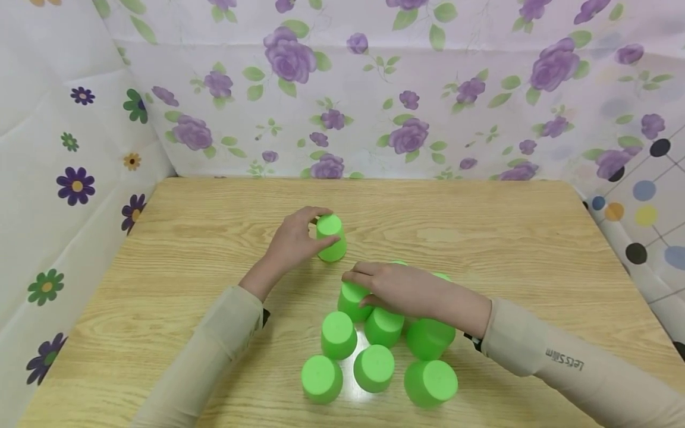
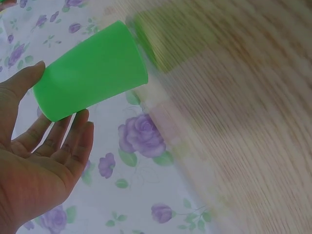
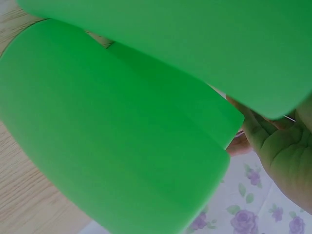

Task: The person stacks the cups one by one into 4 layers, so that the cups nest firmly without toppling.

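Note:
My left hand (image 1: pixel 294 238) grips an upside-down green plastic cup (image 1: pixel 332 245) near the back middle of the wooden table. In the left wrist view, thumb and fingers pinch that cup by its narrow base end, its wide rim right at the tabletop. My right hand (image 1: pixel 404 289) reaches over a cluster of matching inverted cups. Its thumb and fingers hold the base end of the cup (image 1: pixel 351 303) at the cluster's back left. The right wrist view is mostly filled by a near cup (image 3: pixel 117 136), with the right hand (image 3: pixel 287 151) partly hidden behind the cups.
Several more green cups, such as the front-left cup (image 1: pixel 321 378) and the front-right cup (image 1: pixel 432 383), stand close together before me. Some at the back are covered by my right hand and forearm. Flowered cloth (image 1: pixel 374 119) hangs along the table's (image 1: pixel 471 220) far edge and sides.

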Demonstrator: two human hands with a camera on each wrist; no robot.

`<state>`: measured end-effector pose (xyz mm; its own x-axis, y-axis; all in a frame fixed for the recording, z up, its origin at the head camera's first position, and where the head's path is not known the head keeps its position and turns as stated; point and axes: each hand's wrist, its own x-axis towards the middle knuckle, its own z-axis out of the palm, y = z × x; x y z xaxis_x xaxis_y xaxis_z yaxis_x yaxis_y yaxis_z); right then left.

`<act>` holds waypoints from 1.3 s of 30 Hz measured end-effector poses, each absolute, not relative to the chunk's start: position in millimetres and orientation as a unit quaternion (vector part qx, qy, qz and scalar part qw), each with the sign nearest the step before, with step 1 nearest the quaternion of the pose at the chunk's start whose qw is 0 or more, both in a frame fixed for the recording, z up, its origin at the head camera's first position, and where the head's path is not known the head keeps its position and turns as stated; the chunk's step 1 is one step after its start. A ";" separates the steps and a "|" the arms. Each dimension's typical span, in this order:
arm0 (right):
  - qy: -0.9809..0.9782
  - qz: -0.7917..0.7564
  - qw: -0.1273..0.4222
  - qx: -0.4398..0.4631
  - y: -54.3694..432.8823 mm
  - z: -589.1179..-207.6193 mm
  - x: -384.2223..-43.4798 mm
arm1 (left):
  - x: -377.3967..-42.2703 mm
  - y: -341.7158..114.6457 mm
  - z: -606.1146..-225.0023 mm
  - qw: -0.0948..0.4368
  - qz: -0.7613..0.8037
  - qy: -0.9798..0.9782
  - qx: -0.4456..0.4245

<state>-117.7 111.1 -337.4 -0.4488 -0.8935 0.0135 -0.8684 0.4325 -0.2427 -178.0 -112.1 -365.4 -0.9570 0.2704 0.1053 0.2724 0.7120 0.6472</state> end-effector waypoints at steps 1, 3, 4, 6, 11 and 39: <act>0.844 -0.108 0.059 -0.522 111.0 -337.7 -118.2 | -178.5 -112.5 -365.6 0.000 -0.350 -0.925 -0.145; 0.844 -0.109 0.063 -0.521 110.6 -338.2 -118.9 | -179.3 -112.9 -366.0 -0.004 -0.350 -0.926 -0.144; 0.844 -0.109 0.065 -0.520 110.4 -338.5 -119.2 | -179.4 -113.2 -366.2 -0.008 -0.351 -0.925 -0.142; 0.844 -0.111 0.069 -0.520 109.9 -338.9 -119.7 | -179.7 -113.8 -367.1 -0.014 -0.350 -0.926 -0.140; 0.842 -0.120 0.073 -0.520 109.9 -339.8 -121.1 | -180.8 -116.4 -368.4 -0.027 -0.361 -0.922 -0.137; 0.845 -0.183 0.079 -0.497 120.1 -340.2 -128.0 | -89.0 -123.8 -361.4 0.042 -0.392 -0.903 -0.169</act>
<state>-128.0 120.1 -340.2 -0.4938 -0.8682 0.0486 -0.8105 0.4394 -0.3873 -89.0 -123.8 -361.4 -0.9397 0.2719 0.2072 0.3371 0.6356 0.6945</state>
